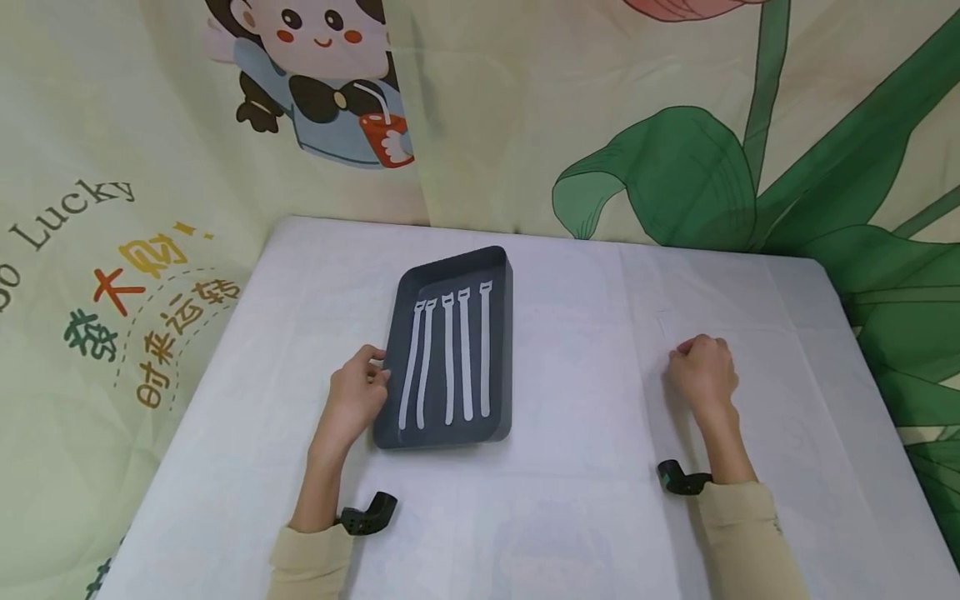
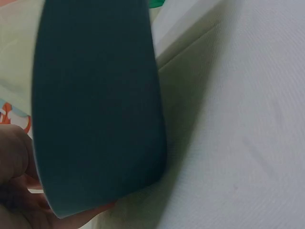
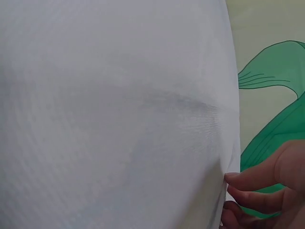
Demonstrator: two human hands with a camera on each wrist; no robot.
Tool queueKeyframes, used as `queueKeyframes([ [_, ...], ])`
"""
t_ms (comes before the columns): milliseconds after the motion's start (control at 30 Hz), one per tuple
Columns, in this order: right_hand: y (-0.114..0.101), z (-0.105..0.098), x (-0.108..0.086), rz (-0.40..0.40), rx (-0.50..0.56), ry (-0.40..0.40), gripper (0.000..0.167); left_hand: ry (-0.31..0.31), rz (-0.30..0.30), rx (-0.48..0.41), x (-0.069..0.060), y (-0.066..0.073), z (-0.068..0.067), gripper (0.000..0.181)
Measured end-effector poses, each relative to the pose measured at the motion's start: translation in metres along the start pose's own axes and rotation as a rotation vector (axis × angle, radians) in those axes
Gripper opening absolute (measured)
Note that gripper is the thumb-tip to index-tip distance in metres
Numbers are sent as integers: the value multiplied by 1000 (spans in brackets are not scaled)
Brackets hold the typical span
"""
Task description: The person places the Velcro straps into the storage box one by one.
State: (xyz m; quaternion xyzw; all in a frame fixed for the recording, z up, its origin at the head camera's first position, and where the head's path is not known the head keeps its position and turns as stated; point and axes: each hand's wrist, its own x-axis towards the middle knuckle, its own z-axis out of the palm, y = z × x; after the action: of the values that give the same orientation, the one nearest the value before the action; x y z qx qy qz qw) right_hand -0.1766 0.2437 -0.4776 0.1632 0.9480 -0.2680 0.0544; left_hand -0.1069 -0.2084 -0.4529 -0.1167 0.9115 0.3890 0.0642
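Note:
My left hand [image 1: 358, 393] grips the left side of a dark grey rectangular tray [image 1: 504, 350]. Close up in the left wrist view, the tray's outer wall [image 2: 100, 105] fills much of the picture, with fingertips reaching beneath its lower edge. Several white straps with slotted heads, like reusable cable ties [image 1: 465, 358], lie lengthwise inside the tray, heads toward the far end. Well to the right, my right hand [image 1: 703, 373] rests its loosely bent fingertips on the white tablecloth. From the right wrist, its thumb and fingers [image 3: 252, 179] touch the cloth, and no object shows between them.
A white cloth [image 1: 577, 492] covers the table, with faint creases near the right hand. Behind the far edge hangs a printed curtain [image 1: 495, 125] with a cartoon figure and green leaves. Each wrist wears a black camera mount [image 1: 369, 514].

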Motion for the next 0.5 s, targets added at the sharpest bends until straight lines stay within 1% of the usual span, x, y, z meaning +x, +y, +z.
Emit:
queueKeyframes([
  [133,0,-1,-1,-6,10,0,30,11,-6,13,-1,-1,0,33],
  [300,0,-1,-5,13,41,22,28,-22,-11,8,-3,4,0,34],
  [400,0,-1,-8,29,77,21,28,-44,-12,3,-5,9,0,35],
  [500,-1,-2,-11,20,114,12,26,-52,-12,12,-7,12,0,34],
])
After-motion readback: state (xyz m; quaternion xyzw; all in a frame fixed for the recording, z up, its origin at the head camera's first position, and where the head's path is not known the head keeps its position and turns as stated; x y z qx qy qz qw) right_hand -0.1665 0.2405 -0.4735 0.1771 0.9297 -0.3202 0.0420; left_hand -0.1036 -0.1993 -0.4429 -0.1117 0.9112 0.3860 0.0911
